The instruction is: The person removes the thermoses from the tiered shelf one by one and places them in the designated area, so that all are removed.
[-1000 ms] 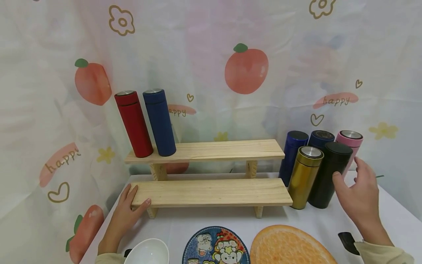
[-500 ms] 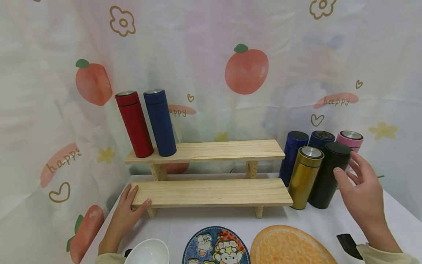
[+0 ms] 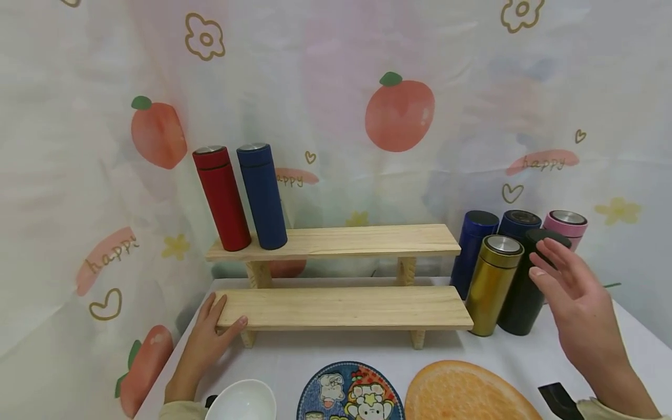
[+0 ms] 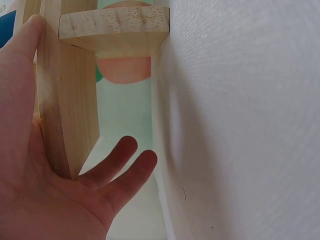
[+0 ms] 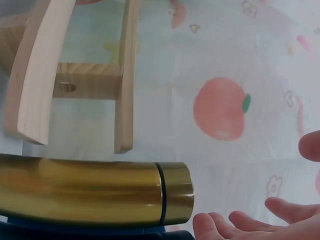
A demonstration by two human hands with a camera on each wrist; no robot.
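Observation:
My left hand (image 3: 205,344) rests at the left end of the lower board of a two-step wooden shelf (image 3: 346,306). In the left wrist view, two straight fingers (image 4: 122,157) reach past the board's end beside its leg. My right hand (image 3: 583,309) is raised with fingers extended, overlapping the black thermos bottle (image 3: 520,309) in the head view. It holds nothing. Just left of that bottle stands a gold thermos (image 3: 493,286); in the right wrist view my right fingertips (image 5: 205,227) appear near its silver-topped end.
Red (image 3: 221,198) and blue (image 3: 262,198) thermoses stand on the upper board's left end. Behind the gold one are two dark blue thermoses (image 3: 472,251) and a pink one (image 3: 574,227). A white bowl (image 3: 241,402), a cartoon mat (image 3: 349,391) and an orange-brown round mat (image 3: 467,391) lie in front.
My right hand first edges towards the black and pink bottles, then its fingers lift and spread in front of the black one. The head view shifts slightly. My left hand stays on the shelf.

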